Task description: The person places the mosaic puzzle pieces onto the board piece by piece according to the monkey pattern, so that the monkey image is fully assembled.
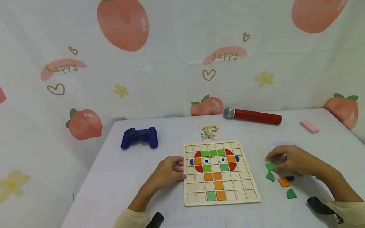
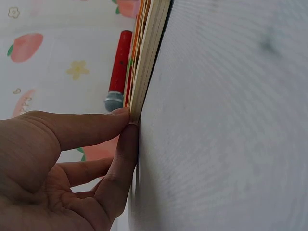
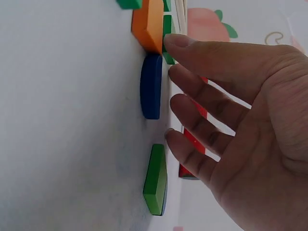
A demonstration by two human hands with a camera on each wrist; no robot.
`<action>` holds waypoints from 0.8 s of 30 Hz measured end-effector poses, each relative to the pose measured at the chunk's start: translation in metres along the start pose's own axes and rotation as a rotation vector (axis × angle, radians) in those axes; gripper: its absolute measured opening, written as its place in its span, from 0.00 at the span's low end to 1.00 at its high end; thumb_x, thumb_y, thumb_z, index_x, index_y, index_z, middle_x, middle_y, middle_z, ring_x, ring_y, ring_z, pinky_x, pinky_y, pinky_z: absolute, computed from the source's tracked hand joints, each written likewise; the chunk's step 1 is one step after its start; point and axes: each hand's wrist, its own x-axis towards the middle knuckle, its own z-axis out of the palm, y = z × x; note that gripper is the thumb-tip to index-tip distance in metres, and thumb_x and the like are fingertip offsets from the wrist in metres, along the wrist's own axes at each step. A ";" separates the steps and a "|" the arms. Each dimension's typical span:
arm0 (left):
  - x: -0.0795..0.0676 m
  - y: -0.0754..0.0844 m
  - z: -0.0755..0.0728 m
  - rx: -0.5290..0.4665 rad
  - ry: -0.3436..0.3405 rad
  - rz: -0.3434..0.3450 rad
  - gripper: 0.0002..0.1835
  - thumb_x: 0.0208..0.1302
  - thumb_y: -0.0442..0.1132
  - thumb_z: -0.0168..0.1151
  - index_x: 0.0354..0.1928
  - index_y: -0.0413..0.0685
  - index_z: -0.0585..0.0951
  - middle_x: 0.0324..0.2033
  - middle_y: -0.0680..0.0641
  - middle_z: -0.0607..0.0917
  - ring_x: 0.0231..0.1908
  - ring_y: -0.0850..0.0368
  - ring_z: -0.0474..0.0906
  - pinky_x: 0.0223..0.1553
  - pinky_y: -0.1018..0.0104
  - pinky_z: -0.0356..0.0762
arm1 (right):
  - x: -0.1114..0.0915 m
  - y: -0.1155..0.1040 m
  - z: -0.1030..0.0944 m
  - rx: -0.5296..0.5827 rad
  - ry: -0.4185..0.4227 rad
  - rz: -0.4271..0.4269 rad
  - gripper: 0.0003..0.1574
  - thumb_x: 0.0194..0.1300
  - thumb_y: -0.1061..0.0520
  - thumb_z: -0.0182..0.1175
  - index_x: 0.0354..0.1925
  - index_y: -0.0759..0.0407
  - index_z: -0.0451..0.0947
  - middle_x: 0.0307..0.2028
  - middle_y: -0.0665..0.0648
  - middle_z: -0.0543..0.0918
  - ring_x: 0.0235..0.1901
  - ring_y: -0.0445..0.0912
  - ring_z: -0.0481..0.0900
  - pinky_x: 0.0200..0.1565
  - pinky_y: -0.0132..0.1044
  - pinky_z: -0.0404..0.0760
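Observation:
A wooden grid board [image 1: 222, 202] lies in the middle of the table, with coloured tiles forming a face and a column below. At its left edge, my left hand [image 1: 168, 171] holds the board with thumb and fingers; in the left wrist view, the thumb and a finger [image 2: 122, 159] meet its rim. My right hand [image 1: 292, 160] hovers right of the board with fingers spread apart. Its thumb is close to a green tile [image 1: 270, 166]; contact is unclear. Around it lie green quarter-round tiles [image 1: 270, 176], an orange square tile [image 1: 284, 182] and a dark blue tile [image 3: 151, 86].
A pattern card [image 1: 211, 131] lies behind the board. Farther back are a blue game controller [image 1: 138, 137], a red microphone [image 1: 255, 116] and a pink block [image 1: 309, 126]. Another green tile [image 3: 155, 178] lies under the right hand. A printed cloth [image 1: 172, 74] hangs behind the table.

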 end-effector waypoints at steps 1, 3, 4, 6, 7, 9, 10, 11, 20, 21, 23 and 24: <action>0.000 0.000 0.000 0.000 0.001 0.000 0.35 0.58 0.29 0.78 0.69 0.34 0.78 0.52 0.46 0.84 0.48 0.55 0.84 0.51 0.60 0.86 | 0.000 0.001 0.000 0.005 -0.004 -0.005 0.23 0.58 0.56 0.75 0.53 0.54 0.88 0.49 0.52 0.87 0.46 0.48 0.78 0.44 0.41 0.79; 0.000 0.000 0.000 0.001 0.001 0.002 0.35 0.58 0.29 0.78 0.69 0.34 0.78 0.52 0.46 0.84 0.48 0.55 0.84 0.51 0.60 0.86 | 0.000 0.002 -0.001 0.012 -0.006 -0.015 0.22 0.58 0.56 0.75 0.52 0.54 0.88 0.48 0.51 0.88 0.45 0.47 0.78 0.43 0.39 0.79; 0.000 -0.001 0.000 0.001 0.001 0.002 0.35 0.58 0.29 0.78 0.69 0.34 0.78 0.52 0.46 0.84 0.48 0.55 0.84 0.51 0.60 0.86 | 0.000 0.003 -0.001 0.012 -0.006 -0.024 0.22 0.58 0.57 0.75 0.52 0.55 0.88 0.48 0.51 0.87 0.44 0.47 0.78 0.42 0.39 0.79; 0.000 -0.001 0.000 0.002 0.000 0.002 0.35 0.58 0.29 0.78 0.69 0.34 0.78 0.52 0.46 0.84 0.48 0.55 0.84 0.51 0.60 0.86 | 0.000 0.003 -0.001 0.011 0.001 -0.035 0.22 0.58 0.57 0.75 0.52 0.54 0.88 0.48 0.51 0.87 0.45 0.48 0.77 0.43 0.39 0.79; 0.000 -0.001 0.000 0.001 0.000 -0.001 0.35 0.58 0.29 0.78 0.69 0.34 0.78 0.52 0.46 0.84 0.48 0.55 0.84 0.51 0.61 0.86 | 0.000 0.003 -0.001 0.009 0.005 -0.035 0.22 0.57 0.57 0.75 0.52 0.53 0.88 0.49 0.51 0.87 0.46 0.48 0.77 0.43 0.39 0.79; 0.000 -0.001 0.000 0.004 -0.001 0.000 0.35 0.58 0.29 0.79 0.69 0.34 0.78 0.52 0.46 0.84 0.48 0.56 0.84 0.50 0.61 0.87 | 0.000 0.003 0.000 0.010 0.010 -0.035 0.24 0.57 0.57 0.75 0.53 0.52 0.87 0.51 0.52 0.86 0.47 0.49 0.76 0.43 0.40 0.78; 0.000 -0.001 0.000 0.003 -0.001 0.000 0.35 0.58 0.29 0.79 0.69 0.34 0.78 0.52 0.46 0.84 0.48 0.56 0.84 0.50 0.61 0.87 | 0.001 0.003 0.000 0.011 0.011 -0.034 0.24 0.57 0.58 0.75 0.54 0.51 0.87 0.51 0.53 0.85 0.48 0.50 0.76 0.44 0.41 0.78; 0.000 -0.001 0.000 0.003 -0.002 0.003 0.36 0.58 0.30 0.79 0.69 0.34 0.78 0.52 0.46 0.84 0.48 0.56 0.84 0.51 0.60 0.87 | 0.001 0.002 0.000 0.017 0.009 -0.026 0.25 0.56 0.58 0.75 0.54 0.51 0.87 0.51 0.53 0.85 0.48 0.50 0.76 0.43 0.42 0.78; 0.002 -0.002 0.000 -0.006 -0.002 0.001 0.36 0.58 0.30 0.79 0.69 0.34 0.77 0.53 0.46 0.84 0.49 0.55 0.84 0.52 0.59 0.86 | 0.001 0.001 0.001 0.021 -0.012 -0.005 0.25 0.57 0.58 0.74 0.55 0.55 0.87 0.43 0.50 0.83 0.43 0.48 0.75 0.39 0.37 0.78; 0.002 -0.002 0.000 -0.006 -0.003 0.001 0.36 0.58 0.30 0.78 0.69 0.34 0.77 0.53 0.46 0.84 0.49 0.55 0.84 0.53 0.59 0.86 | 0.001 0.002 0.000 0.019 -0.012 -0.006 0.25 0.57 0.58 0.74 0.55 0.56 0.87 0.43 0.50 0.83 0.43 0.48 0.75 0.39 0.37 0.78; 0.002 -0.003 0.000 -0.005 -0.006 0.002 0.36 0.58 0.30 0.78 0.69 0.34 0.77 0.53 0.46 0.84 0.50 0.55 0.84 0.53 0.59 0.87 | 0.001 0.003 0.000 0.015 -0.011 -0.012 0.25 0.57 0.58 0.74 0.54 0.56 0.87 0.42 0.50 0.83 0.42 0.48 0.75 0.39 0.37 0.77; 0.002 -0.003 0.000 -0.003 -0.008 0.000 0.36 0.58 0.30 0.78 0.69 0.34 0.77 0.53 0.46 0.84 0.50 0.54 0.84 0.53 0.59 0.86 | 0.001 0.004 0.000 0.016 -0.012 -0.018 0.24 0.57 0.58 0.74 0.54 0.56 0.87 0.42 0.50 0.83 0.42 0.48 0.74 0.38 0.37 0.77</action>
